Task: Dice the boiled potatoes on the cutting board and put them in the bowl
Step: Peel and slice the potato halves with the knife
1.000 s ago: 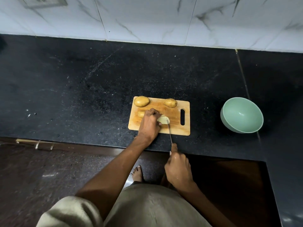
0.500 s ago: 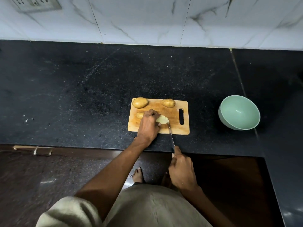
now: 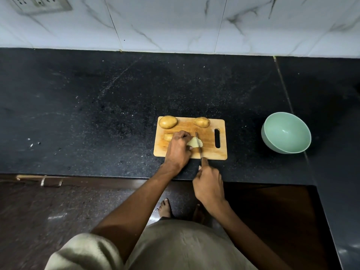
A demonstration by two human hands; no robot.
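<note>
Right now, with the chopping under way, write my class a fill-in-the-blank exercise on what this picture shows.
1. The right hand grips a ____ whose blade lies across the pale cut potato.
2. The left hand holds that potato down on the wooden ____.
3. The number of whole, uncut potatoes along the board's far edge is ____.
4. The green bowl on the black counter holds ____.

Missing words: knife; cutting board; two; nothing

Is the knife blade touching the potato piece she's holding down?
Touching. The head view shows the knife blade lying across the pale potato piece, which the left hand holds down on the cutting board.
</note>
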